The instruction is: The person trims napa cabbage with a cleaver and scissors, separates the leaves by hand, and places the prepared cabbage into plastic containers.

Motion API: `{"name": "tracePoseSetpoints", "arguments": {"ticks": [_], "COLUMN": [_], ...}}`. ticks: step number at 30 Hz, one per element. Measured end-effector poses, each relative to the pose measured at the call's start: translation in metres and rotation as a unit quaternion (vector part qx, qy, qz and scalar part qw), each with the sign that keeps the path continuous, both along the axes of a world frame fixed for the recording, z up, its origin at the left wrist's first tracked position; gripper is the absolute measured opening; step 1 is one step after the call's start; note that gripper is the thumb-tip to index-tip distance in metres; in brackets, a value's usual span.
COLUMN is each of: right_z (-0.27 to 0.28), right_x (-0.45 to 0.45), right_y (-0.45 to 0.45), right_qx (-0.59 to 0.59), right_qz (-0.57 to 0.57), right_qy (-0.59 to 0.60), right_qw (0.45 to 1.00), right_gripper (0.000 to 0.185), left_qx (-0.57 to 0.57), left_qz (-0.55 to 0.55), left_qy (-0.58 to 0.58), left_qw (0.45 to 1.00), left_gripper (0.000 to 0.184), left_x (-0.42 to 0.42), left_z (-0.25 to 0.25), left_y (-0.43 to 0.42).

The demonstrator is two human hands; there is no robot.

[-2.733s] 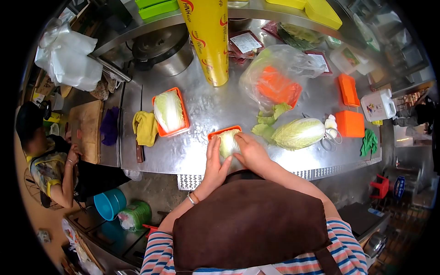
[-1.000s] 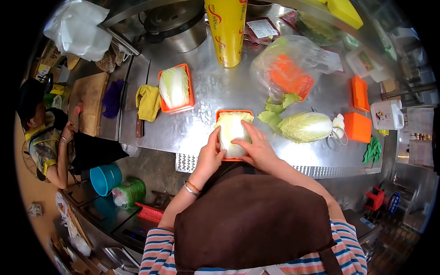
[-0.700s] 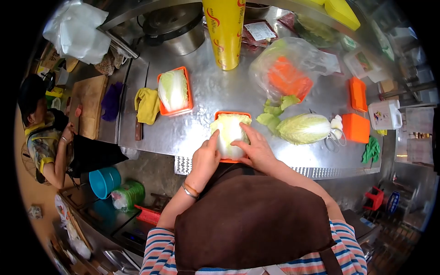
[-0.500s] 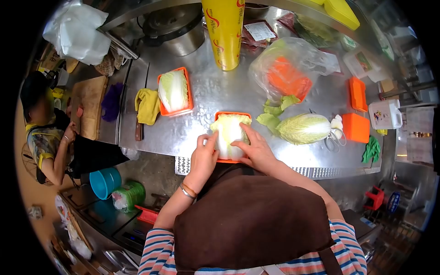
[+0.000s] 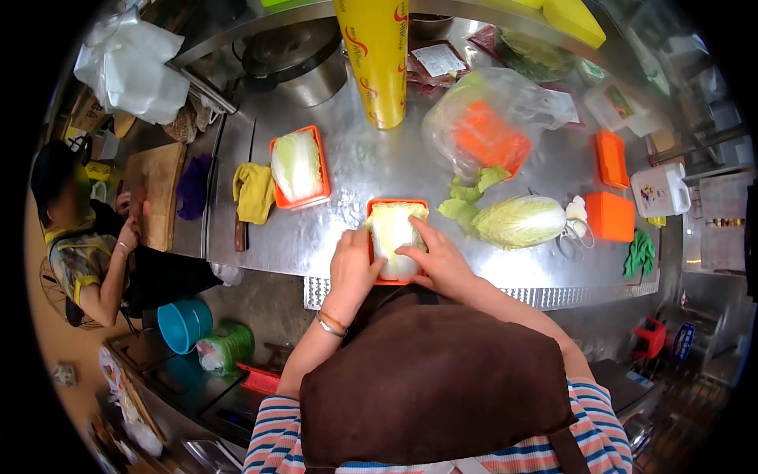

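A cut piece of pale napa cabbage (image 5: 392, 235) lies in an orange tray (image 5: 398, 202) near the table's front edge. My left hand (image 5: 354, 265) is wrapped against the left side of the cabbage and tray. From the right, my right hand (image 5: 439, 257) holds the cabbage with fingers bent over its side and thumb on top. Another orange tray (image 5: 322, 158) to the upper left holds a second cabbage piece (image 5: 296, 167). A whole cabbage (image 5: 520, 222) lies to the right, beside loose green leaves (image 5: 466, 207).
On the steel table (image 5: 347, 158) are a yellow cloth (image 5: 253, 193), a knife (image 5: 241, 235), a yellow film roll (image 5: 374, 63), a pot (image 5: 304, 75), a plastic bag (image 5: 489, 118), scissors (image 5: 570, 242) and orange boxes (image 5: 610, 216). A co-worker (image 5: 83, 253) is at a cutting board (image 5: 154, 193) on the left.
Since the earliest frame the tray has come further into view, with the cabbage settled in it. My left hand has shifted slightly along its left side. The co-worker's hands have moved toward the cutting board.
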State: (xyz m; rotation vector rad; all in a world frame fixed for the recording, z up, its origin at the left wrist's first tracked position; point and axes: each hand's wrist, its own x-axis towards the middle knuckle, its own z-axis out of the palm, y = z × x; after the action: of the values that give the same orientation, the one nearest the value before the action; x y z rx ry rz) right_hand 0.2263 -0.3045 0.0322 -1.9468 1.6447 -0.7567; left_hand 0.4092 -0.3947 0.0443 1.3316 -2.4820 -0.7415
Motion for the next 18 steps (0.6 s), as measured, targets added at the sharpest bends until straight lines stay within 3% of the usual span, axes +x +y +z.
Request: {"name": "tracePoseSetpoints", "arguments": {"ticks": [1,3,5,7,9,13,15,18], "right_z": [0.002,-0.005,-0.007,-0.003,0.012,0.042,0.058,0.052], "right_x": [-0.001,-0.001,0.001,-0.003,-0.013,-0.082,-0.118,-0.154], "right_y": [0.0,0.001,0.004,0.004,0.013,0.057,0.077,0.084], "right_qx": [0.0,0.01,0.02,0.02,-0.041,-0.094,-0.027,0.0], "right_qz": [-0.003,-0.012,-0.025,-0.015,-0.035,-0.147,-0.212,-0.235], "right_qy": [0.006,0.005,0.004,0.017,0.008,0.1,0.185,0.193], "right_qw": [1.0,1.0,0.999,1.0,0.999,0.98,0.959,0.953], "right_gripper": [0.065,0.066,0.068,0.067,0.062,0.065,0.071,0.078], "left_qx": [-0.072,-0.052,0.107,0.099,0.044,0.009,0.041,0.026], "left_qz": [0.041,0.039,0.007,0.011,0.008,-0.003,0.002,-0.035], "left_qy": [0.022,0.074,0.136,0.138,0.141,0.149,0.166,0.195], "left_qw": [0.996,0.995,0.985,0.985,0.989,0.989,0.985,0.98], "left_gripper": [0.059,0.06,0.057,0.057,0.058,0.057,0.052,0.043], "left_x": [-0.001,0.001,-0.003,0.001,0.004,0.026,0.025,0.016], "left_z": [0.002,-0.011,-0.023,-0.043,-0.032,-0.006,-0.001,0.009], "left_y": [0.0,0.0,-0.001,-0.002,-0.001,0.009,0.016,0.023]}}
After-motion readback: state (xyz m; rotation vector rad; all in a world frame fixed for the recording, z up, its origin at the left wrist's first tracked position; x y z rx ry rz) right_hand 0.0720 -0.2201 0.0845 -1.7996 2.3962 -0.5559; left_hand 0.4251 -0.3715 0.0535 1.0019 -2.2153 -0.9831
